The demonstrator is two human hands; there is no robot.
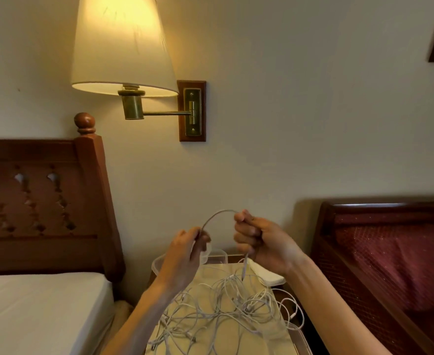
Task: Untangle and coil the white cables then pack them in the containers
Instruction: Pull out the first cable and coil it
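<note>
Cables: white cables point(226, 311), thin, round and smooth, lie in a loose tangle on the small table point(210, 278) at 6 o'clock, strands crossing over one another, a few small plugs showing among them.
Held cable: one strand point(218, 213) rises from the tangle and arches between my two hands, just above the heap.
Left hand: my left hand point(187, 249) pinches one end of the arch, fingers curled round it, at 7 o'clock from the arch top.
Right hand: my right hand point(259, 242) grips the other end in a closed fist; the strand drops out below the fist into the heap.
Containers: a clear plastic container point(159, 265) with rounded corners sits at the table's far edge, partly behind my left hand; another clear rim point(300, 339) shows at 5 o'clock of the heap.
White pad: a flat white object point(269, 275) lies under my right wrist; I cannot tell what it is.
Writing: no label or brand is legible to me.
Table top: pale cream, matte.
Lamp: a lit cream fabric shade point(121, 42), cone-shaped, on a brass arm and wooden wall plate, at 11 o'clock.
Bed: carved dark wood headboard point(44, 201) and white mattress point(39, 311) at 9 o'clock.
Seat: dark wood frame with red patterned cushion point(395, 257) at 3 o'clock.
</note>
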